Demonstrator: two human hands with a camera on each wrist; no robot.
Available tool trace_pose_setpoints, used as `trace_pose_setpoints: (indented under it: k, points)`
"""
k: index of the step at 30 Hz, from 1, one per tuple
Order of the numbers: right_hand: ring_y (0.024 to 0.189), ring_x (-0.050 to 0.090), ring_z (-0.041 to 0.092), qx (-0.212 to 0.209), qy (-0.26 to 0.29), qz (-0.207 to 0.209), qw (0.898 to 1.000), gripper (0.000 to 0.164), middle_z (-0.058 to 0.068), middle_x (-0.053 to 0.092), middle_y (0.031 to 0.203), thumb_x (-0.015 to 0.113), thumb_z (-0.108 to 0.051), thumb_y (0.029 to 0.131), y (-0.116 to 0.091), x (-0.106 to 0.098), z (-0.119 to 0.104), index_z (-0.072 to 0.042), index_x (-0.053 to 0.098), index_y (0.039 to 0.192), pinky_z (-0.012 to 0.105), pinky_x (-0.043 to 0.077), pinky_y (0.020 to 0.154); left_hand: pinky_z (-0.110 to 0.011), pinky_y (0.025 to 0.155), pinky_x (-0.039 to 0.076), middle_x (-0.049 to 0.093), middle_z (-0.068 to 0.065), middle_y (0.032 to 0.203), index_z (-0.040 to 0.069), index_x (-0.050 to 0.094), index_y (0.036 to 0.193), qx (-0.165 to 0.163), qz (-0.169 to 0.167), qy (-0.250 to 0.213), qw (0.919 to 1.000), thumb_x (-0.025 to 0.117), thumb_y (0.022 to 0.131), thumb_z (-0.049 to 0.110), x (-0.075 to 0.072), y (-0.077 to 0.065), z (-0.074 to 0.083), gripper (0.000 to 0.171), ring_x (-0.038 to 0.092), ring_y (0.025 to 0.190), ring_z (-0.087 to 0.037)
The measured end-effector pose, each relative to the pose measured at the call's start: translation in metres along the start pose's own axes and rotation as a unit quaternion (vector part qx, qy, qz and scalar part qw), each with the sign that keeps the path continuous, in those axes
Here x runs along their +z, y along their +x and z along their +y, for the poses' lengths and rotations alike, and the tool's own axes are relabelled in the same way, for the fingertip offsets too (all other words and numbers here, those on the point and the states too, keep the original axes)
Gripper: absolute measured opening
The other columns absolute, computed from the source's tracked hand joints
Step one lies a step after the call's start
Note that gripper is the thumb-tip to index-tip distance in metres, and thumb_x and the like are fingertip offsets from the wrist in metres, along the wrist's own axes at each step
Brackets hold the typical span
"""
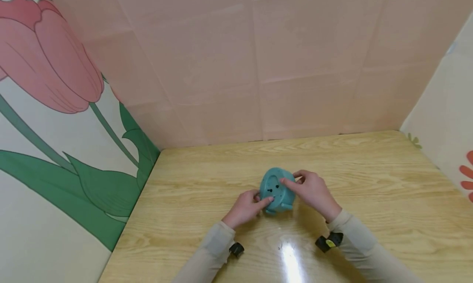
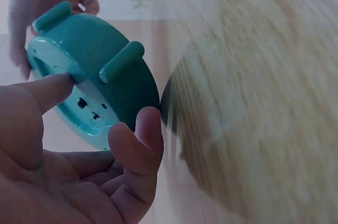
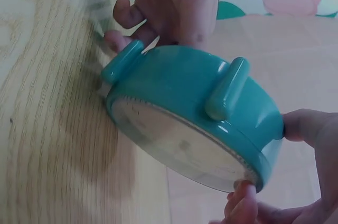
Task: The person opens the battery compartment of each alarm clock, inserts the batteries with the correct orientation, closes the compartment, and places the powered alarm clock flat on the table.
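Observation:
A round teal alarm clock [image 1: 286,199] is held up over the table, its back with small dark knobs turned toward the head camera. My left hand [image 1: 245,208] grips its lower left side, the thumb pressing on the back [image 2: 60,78]. At the upper right edge my right hand [image 1: 314,192] pinches the clock, thumb on the back and fingertips at the front rim. Two stubby feet [image 3: 229,89] stick out from the casing. In the right wrist view the pale dial [image 3: 182,142] shows behind a clear cover, its markings too blurred to read.
Beneath the hands lies a wood-grain table [image 1: 192,172]. A pinkish sheet [image 1: 258,69] covers the back wall, a tulip-printed panel [image 1: 66,61] stands at the left, and a pale wall [image 1: 451,110] at the right. Light glares on the table's front [image 1: 292,258].

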State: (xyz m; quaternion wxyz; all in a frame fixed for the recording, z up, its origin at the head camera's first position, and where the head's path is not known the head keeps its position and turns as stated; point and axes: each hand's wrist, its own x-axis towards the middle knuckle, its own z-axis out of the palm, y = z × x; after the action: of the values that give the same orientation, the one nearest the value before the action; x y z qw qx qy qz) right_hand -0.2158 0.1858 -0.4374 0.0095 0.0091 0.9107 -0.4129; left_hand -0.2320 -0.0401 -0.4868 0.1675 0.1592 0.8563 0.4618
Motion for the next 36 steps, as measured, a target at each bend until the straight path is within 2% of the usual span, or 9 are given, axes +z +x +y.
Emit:
trace_pose_setpoints:
  k: [3,6,9,12,16,22,28,32,36]
  points:
    - [0.068,0.057,0.019,0.001,0.015,-0.014,1.0,0.073,0.009,0.066,0.086,0.064,-0.064,0.089,0.001,0.002,-0.003,0.003,0.064,0.117,0.032,0.047,0.056,-0.028,0.052,0.047,0.064,-0.005,0.078,0.006,0.065,0.111,0.003,-0.007,-0.002,1.0,0.06,0.097,0.052,0.001,0.001,-0.001,0.049,0.06,0.062,-0.017]
    - [0.064,0.054,0.017,-0.004,0.018,-0.019,1.0,0.064,0.005,0.063,0.074,0.063,-0.065,0.089,-0.001,0.004,-0.004,-0.002,0.069,0.097,0.031,0.045,0.055,-0.028,0.053,0.047,0.066,-0.007,0.082,0.005,0.064,0.12,0.003,-0.017,-0.004,0.9998,0.058,0.098,0.054,0.002,0.002,-0.003,0.054,0.062,0.065,-0.019]
    - [0.057,0.05,0.016,-0.015,0.007,-0.008,1.0,0.059,0.001,0.055,0.062,0.061,-0.065,0.09,-0.002,0.007,-0.005,-0.008,0.064,0.077,0.029,0.041,0.051,-0.028,0.053,0.048,0.066,-0.008,0.085,0.004,0.06,0.132,0.003,-0.02,-0.01,0.9997,0.057,0.098,0.054,0.003,0.003,-0.003,0.06,0.063,0.066,-0.021]
    - [0.052,0.046,0.015,-0.024,-0.01,0.017,1.0,0.059,-0.002,0.049,0.057,0.061,-0.065,0.09,-0.004,0.009,-0.005,-0.01,0.06,0.069,0.028,0.038,0.049,-0.028,0.053,0.049,0.066,-0.006,0.09,0.002,0.056,0.138,0.008,-0.007,-0.014,0.9998,0.059,0.098,0.051,0.004,0.002,0.0,0.063,0.063,0.066,-0.021]
    - [0.051,0.047,0.014,-0.03,-0.026,0.033,0.999,0.059,-0.002,0.052,0.057,0.062,-0.067,0.089,-0.004,0.011,-0.008,-0.01,0.062,0.07,0.028,0.038,0.048,-0.027,0.055,0.052,0.062,-0.004,0.099,0.002,0.057,0.137,0.033,0.027,-0.006,0.9991,0.059,0.099,0.047,0.002,-0.003,0.013,0.059,0.063,0.069,-0.017]
    - [0.05,0.047,0.014,-0.03,-0.025,0.033,0.999,0.061,-0.001,0.053,0.057,0.063,-0.069,0.086,-0.005,0.012,-0.014,-0.01,0.065,0.072,0.027,0.037,0.046,-0.025,0.056,0.05,0.061,-0.007,0.108,0.003,0.054,0.141,0.069,0.07,0.034,0.9945,0.061,0.099,0.045,-0.009,-0.016,0.04,0.059,0.056,0.07,-0.008]
    - [0.048,0.044,0.013,-0.043,-0.024,0.039,0.998,0.061,-0.003,0.048,0.054,0.065,-0.07,0.084,-0.008,0.015,-0.019,-0.011,0.065,0.071,0.025,0.033,0.045,-0.023,0.06,0.049,0.061,-0.01,0.12,0.011,0.042,0.152,0.086,0.061,0.071,0.9919,0.064,0.098,0.041,-0.013,-0.023,0.057,0.065,0.055,0.073,-0.006]
    - [0.047,0.043,0.012,-0.053,-0.027,0.043,0.997,0.059,-0.004,0.047,0.053,0.066,-0.07,0.083,-0.009,0.018,-0.022,-0.012,0.066,0.071,0.025,0.032,0.044,-0.023,0.062,0.048,0.06,-0.01,0.128,0.015,0.035,0.156,0.083,0.059,0.085,0.9911,0.065,0.097,0.042,-0.011,-0.023,0.058,0.072,0.055,0.072,-0.004]
    - [0.046,0.044,0.012,-0.058,-0.039,0.044,0.997,0.059,-0.003,0.05,0.053,0.064,-0.07,0.084,-0.009,0.02,-0.022,-0.012,0.067,0.074,0.026,0.033,0.043,-0.023,0.06,0.047,0.059,-0.011,0.129,0.016,0.035,0.156,0.075,0.06,0.087,0.9916,0.065,0.096,0.046,-0.009,-0.023,0.057,0.074,0.053,0.069,-0.004]
